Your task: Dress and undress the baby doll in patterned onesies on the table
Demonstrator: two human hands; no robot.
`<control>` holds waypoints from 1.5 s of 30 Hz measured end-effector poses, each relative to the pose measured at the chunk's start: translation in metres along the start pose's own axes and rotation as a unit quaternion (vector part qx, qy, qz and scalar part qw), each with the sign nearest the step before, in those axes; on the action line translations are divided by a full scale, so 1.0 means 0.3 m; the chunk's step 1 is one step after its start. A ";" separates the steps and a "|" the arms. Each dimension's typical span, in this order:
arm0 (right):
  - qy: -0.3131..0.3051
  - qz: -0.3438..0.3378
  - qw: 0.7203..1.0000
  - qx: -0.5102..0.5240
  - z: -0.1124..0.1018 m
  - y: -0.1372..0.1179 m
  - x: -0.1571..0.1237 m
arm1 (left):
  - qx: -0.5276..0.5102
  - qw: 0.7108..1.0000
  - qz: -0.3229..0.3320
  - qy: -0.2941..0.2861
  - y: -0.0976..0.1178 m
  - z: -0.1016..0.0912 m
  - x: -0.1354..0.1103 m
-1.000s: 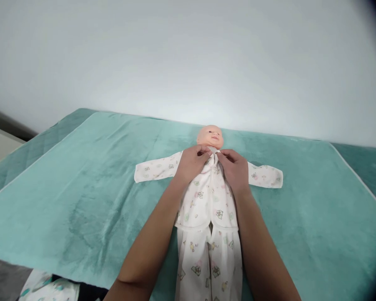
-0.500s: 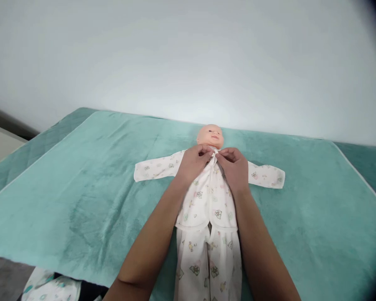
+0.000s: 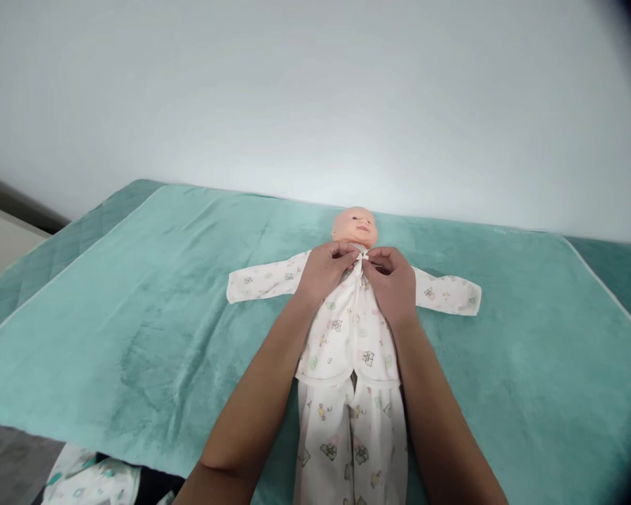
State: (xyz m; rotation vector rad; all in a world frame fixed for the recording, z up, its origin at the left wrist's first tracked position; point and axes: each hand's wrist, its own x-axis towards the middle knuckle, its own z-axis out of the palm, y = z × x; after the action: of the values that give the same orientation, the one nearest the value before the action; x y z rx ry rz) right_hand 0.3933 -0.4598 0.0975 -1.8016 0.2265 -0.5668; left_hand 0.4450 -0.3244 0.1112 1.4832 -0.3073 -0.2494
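A bald baby doll (image 3: 355, 226) lies on its back, head toward the wall. It wears a white, animal-print long-sleeved top (image 3: 341, 344) and matching trousers (image 3: 326, 435). At the neckline sits a small white tie string (image 3: 362, 257), looped like a bow. My left hand (image 3: 323, 270) pinches one side of the tie between thumb and fingers. On the other side my right hand (image 3: 392, 280) does the same. Both forearms reach along the doll's body, and its sleeves stretch out to either side. The exact grip of the fingertips is partly hidden.
A green plush blanket (image 3: 137, 301) with a white edge covers the bed under the doll. Behind it rises a plain pale wall (image 3: 315, 98). Printed cloth (image 3: 92, 480) shows at the lower left, beside the grey floor (image 3: 10, 452).
The tie at the collar now shows as a small bow between my fingertips, where before it looked more bunched. My hands stay almost in place; the view has shifted slightly.
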 end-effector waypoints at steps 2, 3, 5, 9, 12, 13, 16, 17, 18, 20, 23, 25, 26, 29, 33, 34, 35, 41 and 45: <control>-0.001 0.001 1.000 0.003 -0.004 0.000 0.000 | 0.004 1.000 -0.002 -0.003 0.002 0.003 0.001; -0.001 0.004 1.000 0.009 -0.007 -0.001 0.000 | 0.007 1.000 -0.001 -0.005 0.003 0.005 0.001; 0.002 0.012 1.000 0.024 -0.013 -0.001 0.000 | 0.009 1.000 0.003 -0.011 0.004 0.009 0.000; 0.012 0.014 0.998 0.052 -0.024 -0.003 0.000 | -0.003 1.000 0.004 -0.014 0.001 0.019 0.003; -0.005 0.009 0.998 0.067 -0.029 0.000 0.004 | -0.013 1.000 0.003 -0.013 -0.003 0.027 0.008; -0.012 0.009 0.998 0.068 -0.030 0.002 0.006 | -0.017 1.000 0.005 -0.013 -0.005 0.028 0.010; -0.028 0.019 0.996 0.079 -0.037 0.009 0.013 | -0.017 1.000 0.008 -0.011 -0.009 0.032 0.015; -0.030 0.024 0.995 0.088 -0.039 0.011 0.016 | -0.011 1.000 0.008 -0.011 -0.010 0.032 0.016; -0.030 0.029 0.994 0.099 -0.041 0.014 0.019 | -0.003 1.000 0.007 -0.012 -0.011 0.032 0.018; -0.027 0.038 0.992 0.120 -0.041 0.020 0.025 | 0.013 1.000 0.007 -0.012 -0.012 0.034 0.021; -0.027 0.045 0.988 0.142 -0.038 0.025 0.034 | 0.036 0.999 0.009 -0.002 -0.010 0.040 0.024; -0.024 0.045 0.989 0.141 -0.038 0.025 0.040 | 0.047 0.999 0.011 0.007 -0.007 0.045 0.026; -0.020 0.045 0.989 0.136 -0.041 0.023 0.043 | 0.053 0.998 0.013 0.013 -0.005 0.048 0.026; -0.005 0.064 0.992 0.111 -0.060 0.013 0.051 | 0.079 0.996 0.029 0.025 -0.001 0.051 0.030; -0.028 0.123 0.992 0.018 -0.087 -0.003 0.059 | 0.094 0.994 0.044 0.017 0.001 0.048 0.037; -0.033 0.123 0.992 0.000 -0.089 -0.004 0.061 | 0.093 0.995 0.044 0.014 0.002 0.047 0.038; -0.032 0.115 0.993 -0.009 -0.087 -0.003 0.062 | 0.089 0.995 0.042 0.012 0.003 0.046 0.038; -0.007 0.039 0.999 0.035 -0.058 0.024 0.061 | 0.017 1.000 0.012 0.000 0.007 0.038 0.041; -0.011 0.004 0.999 0.031 -0.053 0.023 0.055 | -0.008 1.000 0.004 -0.008 -0.003 0.032 0.048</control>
State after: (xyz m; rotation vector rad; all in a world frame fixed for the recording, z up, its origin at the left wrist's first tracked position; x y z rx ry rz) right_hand 0.4008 -0.4825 0.0985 -1.7458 0.1999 -0.5423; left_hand 0.4551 -0.3386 0.1116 1.4642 -0.3232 -0.2570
